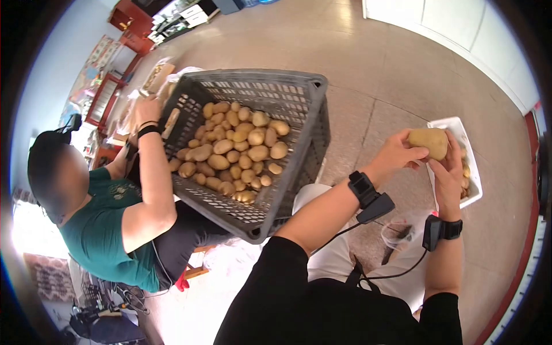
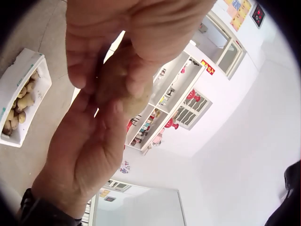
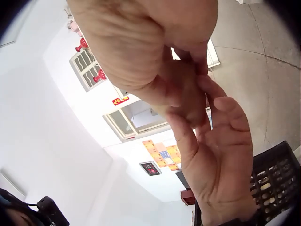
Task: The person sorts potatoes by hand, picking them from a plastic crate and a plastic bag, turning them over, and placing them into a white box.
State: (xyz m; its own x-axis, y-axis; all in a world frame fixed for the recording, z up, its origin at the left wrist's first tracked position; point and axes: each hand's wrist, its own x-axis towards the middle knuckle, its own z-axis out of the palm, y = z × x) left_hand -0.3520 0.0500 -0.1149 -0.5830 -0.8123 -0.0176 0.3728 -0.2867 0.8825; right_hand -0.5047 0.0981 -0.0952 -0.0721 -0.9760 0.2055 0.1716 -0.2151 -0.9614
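A large, pale brown potato (image 1: 428, 142) is held up in front of the body between both hands. My left hand (image 1: 395, 154) grips one side of it, thumb underneath and fingers bent around it. On the other side my right hand (image 1: 451, 175) holds it with the thumb and curled fingers. In the left wrist view the potato (image 2: 134, 101) is partly covered by the palms and fingers. The right wrist view also shows the potato (image 3: 181, 89) with fingers of both hands wrapped about it.
To the left stands a tall black plastic crate (image 1: 287, 215) with many potatoes (image 1: 224, 146) inside. A white foam box (image 1: 474, 172) with potatoes sits on the floor beyond my right hand. Another person (image 1: 109, 221) in a green shirt sits left of the crate, reaching over bags.
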